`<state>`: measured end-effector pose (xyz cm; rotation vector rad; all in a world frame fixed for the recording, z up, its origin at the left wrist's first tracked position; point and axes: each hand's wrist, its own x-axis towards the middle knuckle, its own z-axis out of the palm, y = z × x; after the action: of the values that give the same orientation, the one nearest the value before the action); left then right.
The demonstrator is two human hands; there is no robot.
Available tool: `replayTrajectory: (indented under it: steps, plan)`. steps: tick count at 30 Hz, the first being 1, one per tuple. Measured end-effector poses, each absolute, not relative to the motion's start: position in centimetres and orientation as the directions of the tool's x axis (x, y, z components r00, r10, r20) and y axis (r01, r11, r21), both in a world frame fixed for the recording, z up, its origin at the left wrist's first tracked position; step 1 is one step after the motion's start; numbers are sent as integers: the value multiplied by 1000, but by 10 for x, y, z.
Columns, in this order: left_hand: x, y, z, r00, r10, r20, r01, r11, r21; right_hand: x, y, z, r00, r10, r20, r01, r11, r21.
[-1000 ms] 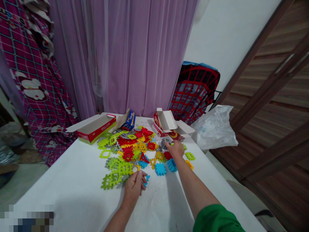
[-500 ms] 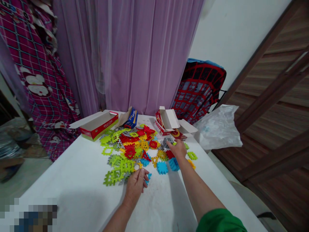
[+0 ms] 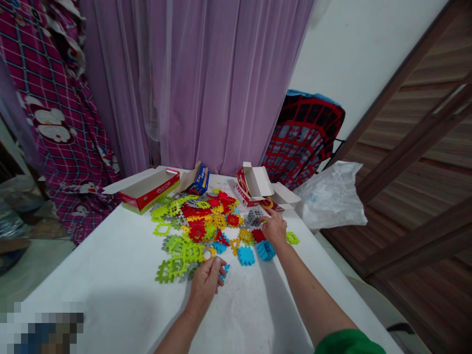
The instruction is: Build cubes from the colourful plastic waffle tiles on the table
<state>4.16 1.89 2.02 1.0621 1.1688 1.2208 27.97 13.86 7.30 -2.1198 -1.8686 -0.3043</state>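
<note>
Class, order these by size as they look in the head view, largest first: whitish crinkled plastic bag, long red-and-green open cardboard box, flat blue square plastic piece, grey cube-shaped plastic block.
1. Plastic bag
2. Long cardboard box
Unranked: blue square piece and grey block look alike; the blue one lies nearer.

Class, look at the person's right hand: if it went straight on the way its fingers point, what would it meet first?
Most likely the grey block, which lies just ahead of the right hand. This single view leaves depth unclear, so whether they already touch cannot be told.
</note>
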Motion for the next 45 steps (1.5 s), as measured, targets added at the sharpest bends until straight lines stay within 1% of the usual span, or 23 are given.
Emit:
replayTrajectory:
  steps: [5,10,23,39,45]
  plan:
    - [42,19,22,-11,996,-92,-124,90,988,277,142,70,118,940,319,993,-105,-58]
    - [41,19,22,-7,997,-79,-113,78,991,277,148,70,107,947,303,994,-103,-31]
    - [41,20,14,9,998,-60,-101,61,993,273,151,70,129,942,311,991,-112,-69]
    - [41,21,11,20,998,-52,-75,53,996,270,147,71,124,953,277,992,-118,-38]
    - [41,21,13,18,997,-69,-69,70,995,271,149,70,126,951,282,992,-117,-49]
